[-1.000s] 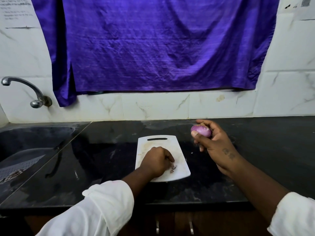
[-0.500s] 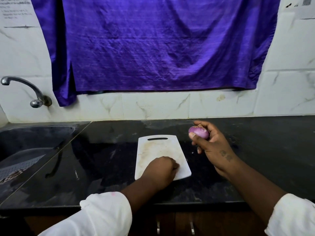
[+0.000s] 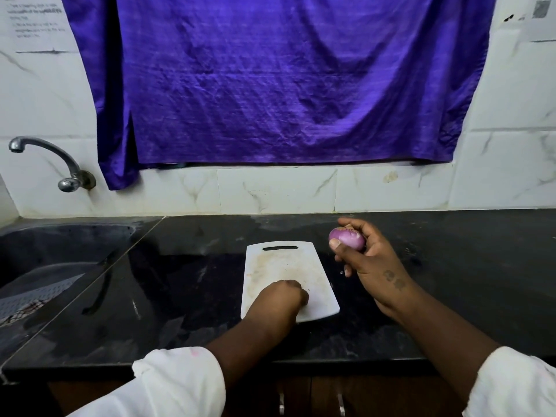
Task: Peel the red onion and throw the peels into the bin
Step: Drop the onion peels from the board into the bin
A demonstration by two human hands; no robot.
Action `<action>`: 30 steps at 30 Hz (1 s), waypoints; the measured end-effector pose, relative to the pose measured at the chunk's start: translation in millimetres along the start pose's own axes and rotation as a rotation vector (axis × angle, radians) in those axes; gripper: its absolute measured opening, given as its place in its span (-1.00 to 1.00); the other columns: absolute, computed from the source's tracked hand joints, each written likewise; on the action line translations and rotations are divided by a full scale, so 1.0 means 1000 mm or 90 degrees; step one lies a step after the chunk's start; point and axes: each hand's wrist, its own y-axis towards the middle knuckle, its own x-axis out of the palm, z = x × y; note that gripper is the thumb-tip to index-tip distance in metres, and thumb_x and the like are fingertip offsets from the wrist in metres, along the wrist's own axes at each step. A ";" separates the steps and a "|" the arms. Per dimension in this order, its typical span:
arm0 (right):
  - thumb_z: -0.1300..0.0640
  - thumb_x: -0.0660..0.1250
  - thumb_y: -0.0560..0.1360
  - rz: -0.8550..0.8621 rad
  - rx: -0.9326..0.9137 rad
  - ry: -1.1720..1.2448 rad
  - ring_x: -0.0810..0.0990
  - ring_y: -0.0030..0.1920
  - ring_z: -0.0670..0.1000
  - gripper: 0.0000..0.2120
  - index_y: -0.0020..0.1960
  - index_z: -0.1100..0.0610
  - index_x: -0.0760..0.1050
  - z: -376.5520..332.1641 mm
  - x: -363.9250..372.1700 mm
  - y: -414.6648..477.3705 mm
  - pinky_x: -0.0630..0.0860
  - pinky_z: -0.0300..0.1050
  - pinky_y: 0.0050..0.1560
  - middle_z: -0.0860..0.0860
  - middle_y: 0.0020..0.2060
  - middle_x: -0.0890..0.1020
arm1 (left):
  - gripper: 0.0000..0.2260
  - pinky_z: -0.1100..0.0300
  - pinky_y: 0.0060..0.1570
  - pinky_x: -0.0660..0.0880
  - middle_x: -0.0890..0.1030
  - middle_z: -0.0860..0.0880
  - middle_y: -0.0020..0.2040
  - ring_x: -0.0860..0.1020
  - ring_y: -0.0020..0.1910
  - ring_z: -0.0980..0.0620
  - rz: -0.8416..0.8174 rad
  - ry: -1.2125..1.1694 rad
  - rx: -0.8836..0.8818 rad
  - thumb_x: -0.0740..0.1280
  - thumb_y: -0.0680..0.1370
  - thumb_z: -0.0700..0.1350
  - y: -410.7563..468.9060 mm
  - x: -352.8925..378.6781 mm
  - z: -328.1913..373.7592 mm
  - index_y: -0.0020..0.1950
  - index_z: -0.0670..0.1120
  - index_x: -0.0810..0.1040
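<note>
The right hand (image 3: pixel 373 266) grips the red onion (image 3: pixel 347 238), held above the dark counter (image 3: pixel 481 266) just right of the white cutting board's (image 3: pixel 282 266) far end. The left hand (image 3: pixel 279 299) rests clenched on the board's near edge; I cannot tell whether it encloses anything.

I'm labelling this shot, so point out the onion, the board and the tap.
onion (image 3: pixel 347 239), head view, its purple side.
board (image 3: pixel 282 266), head view, bare middle of its top.
tap (image 3: pixel 67 185), head view, its round knob.
</note>
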 end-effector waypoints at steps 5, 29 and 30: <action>0.17 0.50 0.51 -0.009 0.012 -0.007 0.60 -0.17 -0.03 -0.62 0.27 -0.08 0.53 0.007 0.012 -0.005 0.54 -0.14 -0.27 0.08 0.14 0.62 | -0.68 0.20 0.21 0.52 0.68 0.02 0.19 0.62 0.18 0.00 0.076 -0.145 -0.056 0.30 0.55 -0.28 -0.015 -0.004 -0.011 0.18 0.01 0.71; 0.04 0.48 0.35 -0.249 0.040 0.067 0.59 -0.30 -0.10 -0.44 0.32 0.08 0.51 0.022 0.235 -0.057 0.48 -0.27 -0.43 0.01 -0.07 0.64 | -0.86 0.26 -0.13 0.67 0.73 -0.13 -0.20 0.73 -0.20 0.02 0.380 -1.096 -0.536 0.41 0.50 -0.43 -0.304 -0.007 -0.133 -0.07 -0.24 0.70; -0.01 0.49 0.30 -0.278 0.038 0.082 0.60 -0.29 -0.11 -0.40 0.32 0.06 0.51 0.023 0.249 -0.062 0.49 -0.29 -0.42 -0.01 -0.06 0.64 | -0.86 0.26 -0.14 0.66 0.73 -0.13 -0.19 0.73 -0.20 0.02 0.389 -1.088 -0.570 0.41 0.50 -0.43 -0.326 0.009 -0.141 -0.07 -0.24 0.70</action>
